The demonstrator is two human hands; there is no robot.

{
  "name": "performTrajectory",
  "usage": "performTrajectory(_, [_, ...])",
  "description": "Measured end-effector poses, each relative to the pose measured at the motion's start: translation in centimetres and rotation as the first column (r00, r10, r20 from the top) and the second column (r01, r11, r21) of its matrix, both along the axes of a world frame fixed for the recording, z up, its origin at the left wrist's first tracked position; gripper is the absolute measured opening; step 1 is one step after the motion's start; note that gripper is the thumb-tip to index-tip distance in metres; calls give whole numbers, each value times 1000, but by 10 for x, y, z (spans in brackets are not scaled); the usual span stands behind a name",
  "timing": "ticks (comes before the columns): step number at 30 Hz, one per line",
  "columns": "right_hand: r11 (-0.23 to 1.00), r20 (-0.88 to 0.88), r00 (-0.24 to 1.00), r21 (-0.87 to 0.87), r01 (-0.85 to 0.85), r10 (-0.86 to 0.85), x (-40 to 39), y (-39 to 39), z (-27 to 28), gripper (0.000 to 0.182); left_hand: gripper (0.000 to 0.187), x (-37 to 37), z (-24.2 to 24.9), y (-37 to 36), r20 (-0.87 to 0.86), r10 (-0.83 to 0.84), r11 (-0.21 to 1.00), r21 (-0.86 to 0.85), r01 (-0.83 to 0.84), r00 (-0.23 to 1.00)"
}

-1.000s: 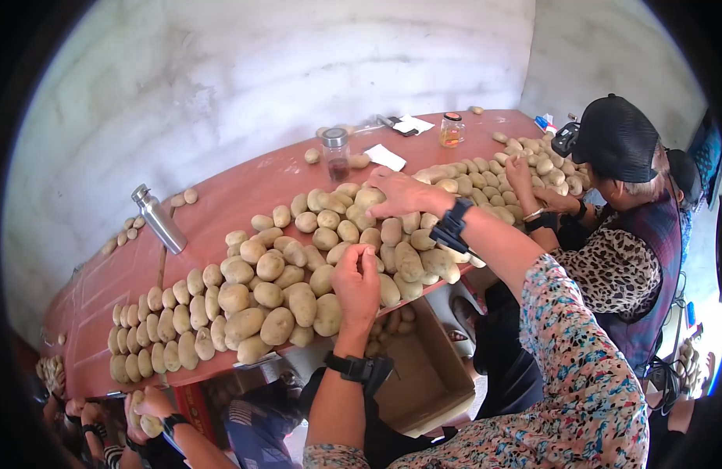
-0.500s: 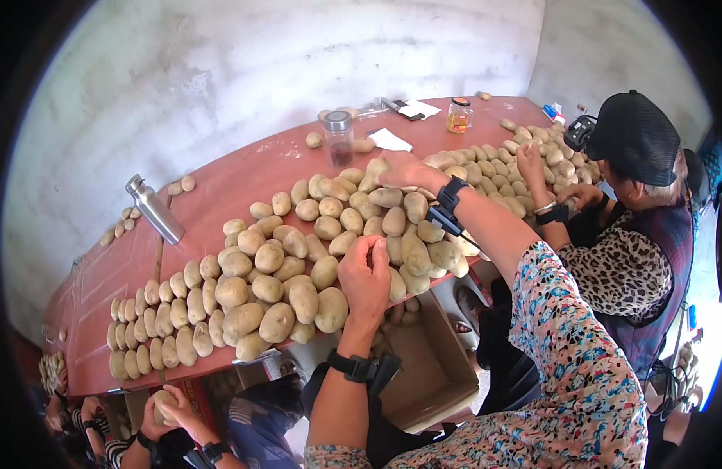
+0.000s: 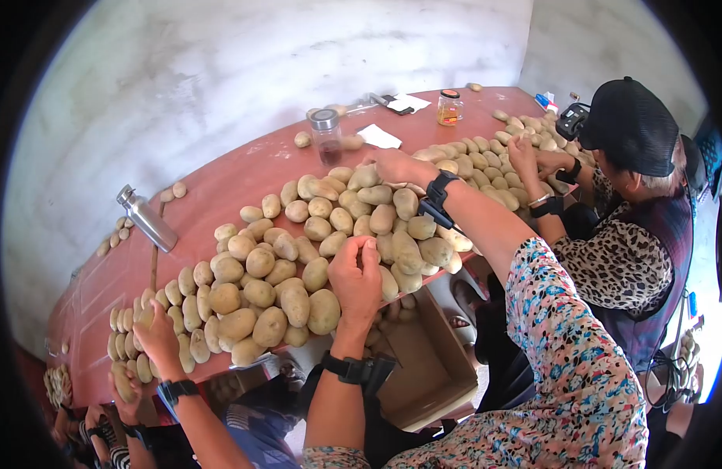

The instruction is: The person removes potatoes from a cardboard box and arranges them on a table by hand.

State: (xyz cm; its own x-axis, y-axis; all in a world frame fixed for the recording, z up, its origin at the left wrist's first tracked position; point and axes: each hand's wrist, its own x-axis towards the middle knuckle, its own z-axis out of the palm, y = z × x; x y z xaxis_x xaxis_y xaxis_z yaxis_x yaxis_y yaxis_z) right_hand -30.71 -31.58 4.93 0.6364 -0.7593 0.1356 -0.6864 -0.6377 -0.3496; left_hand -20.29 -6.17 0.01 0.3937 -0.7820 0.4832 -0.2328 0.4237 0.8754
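Note:
Potatoes (image 3: pixel 296 306) are heaped along the near side of the red table, in front of both hands. My left hand (image 3: pixel 356 281) is held above the heap near the table's front edge, fingers curled in and thumb against them. Whatever it might hold is hidden. Farther back, my right hand (image 3: pixel 400 166) reaches across, its fingers bent down onto a pale potato (image 3: pixel 365 177) at the heap's rear edge. Its fingertips are partly hidden.
A steel bottle (image 3: pixel 148 219) and a clear lidded jar (image 3: pixel 326 137) stand behind the potatoes. A glass jar (image 3: pixel 449 108) is farther right. Below the edge lies an open cardboard box (image 3: pixel 423 367). Co-workers flank me; one's hand (image 3: pixel 158 340) is over the left rows.
The view has shifted slightly. My right hand's potato sits lower, among the others. My left hand stays curled. The left co-worker's hands have come up from below the table edge to the rows.

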Motion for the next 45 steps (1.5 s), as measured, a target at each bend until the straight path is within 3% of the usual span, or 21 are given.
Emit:
performTrajectory(4, [976, 127, 988, -183, 115, -93, -3, 40, 11, 27, 10, 1, 4, 3, 9, 38, 999, -33, -38, 999])
performTrajectory(6, [982, 324, 944, -187, -6, 68, -8, 78, 25, 22, 13, 2, 11, 7, 1, 31, 999, -32, -31, 1000])
performTrajectory(9, [981, 292, 946, 88, -175, 143, -20, 160, 41, 23, 20, 3, 15, 11, -140, -2, 1000, -7, 1, 990])
performTrajectory(10, [943, 177, 931, 32, -330, 320, -26, 182, 33, 25, 23, 6, 14, 10, -120, 26, 999, -42, -31, 992])
performTrajectory(11, [901, 55, 940, 272, -338, 336, -30, 208, 28, 26, 26, 8, 13, 9, -99, 54, 995, -78, -62, 994])
performTrajectory(12, [786, -103, 870, 488, -379, 483, -32, 230, 28, 28, 27, 9, 12, 7, -114, 61, 994, -83, -71, 992])
performTrajectory(13, [732, -161, 817, 561, -386, 554, -41, 257, 28, 30, 27, 8, 14, 9, -118, 51, 996, -70, -60, 992])
performTrajectory(14, [616, -165, 669, 591, -521, 725, -46, 261, -9, 30, 27, 8, 17, 11, -116, 44, 996, -73, -53, 992])
performTrajectory(18, [588, -307, 594, 723, -363, 744, -55, 306, -57, 31, 32, 8, 12, 10, -86, 50, 997, -50, -54, 995])
performTrajectory(20, [693, -278, 682, 556, -460, 676, -69, 331, -97, 33, 39, 12, 9, 12, -82, 45, 998, -45, -49, 996])
performTrajectory(23, [508, -153, 583, 690, -516, 798, -77, 356, -129, 33, 48, 18, 11, 13, -114, 20, 1000, -12, -22, 993])
performTrajectory(27, [336, -121, 493, 863, -376, 862, -64, 375, -193, 44, 53, 19, 10, 10, -155, -29, 999, -40, 23, 988])
performTrajectory(28, [236, 45, 656, 913, -334, 754, -76, 363, -202, 45, 54, 18, 11, 10, -122, -27, 999, -29, 24, 992])
performTrajectory(29, [237, 47, 658, 912, -335, 751, -69, 356, -211, 45, 54, 18, 11, 10, -88, -25, 999, -22, 23, 996])
performTrajectory(31, [208, -65, 723, 972, -110, 688, -43, 339, -232, 46, 52, 16, 8, 7, -97, -45, 999, -22, 43, 994])
performTrajectory(33, [605, -188, 785, 747, -277, 591, -39, 311, -278, 46, 50, 14, 7, 6, -82, -78, 996, -37, 75, 994])
performTrajectory(35, [760, -465, 755, 646, -68, 463, -36, 276, -252, 37, 48, 12, 8, 6, -95, -83, 996, -29, 80, 992])
performTrajectory(36, [798, -407, 844, 601, -41, 350, -43, 258, -296, 35, 46, 12, 8, 6, -88, -84, 996, -21, 83, 993])
performTrajectory(38, [831, -335, 913, 557, -8, 233, -49, 248, -305, 33, 45, 11, 8, 6, -79, -83, 997, -14, 82, 993])
performTrajectory(40, [998, -482, 876, 40, 51, -25, -57, 241, -301, 40, 42, 11, 7, 6, -86, -84, 996, 2, 84, 993])
performTrajectory(45, [997, -527, 850, 49, 66, -30, -61, 213, -336, 50, 42, 9, 7, 6, -79, -47, 998, 26, 49, 996])
